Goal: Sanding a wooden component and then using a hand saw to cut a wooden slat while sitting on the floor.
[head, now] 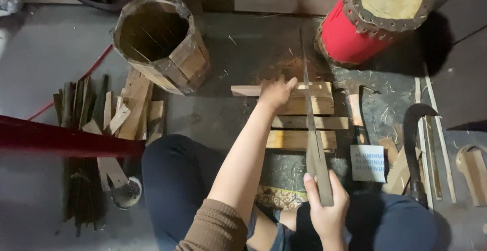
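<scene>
Left hand (276, 93), fingers together, presses flat on the top wooden slat (284, 90) of a stack of slats (299, 129) on the floor. Right hand (327, 208) is clamped around the handle end of a long narrow blade (310, 124), which runs across the stack toward a red drum (350, 33). Far left: open wooden barrel (160, 40); far right: curved sickle (413, 129).

right hand (328, 205) gripping long blade (310, 119), left hand (276, 91) on wooden slats (304, 124)
</scene>
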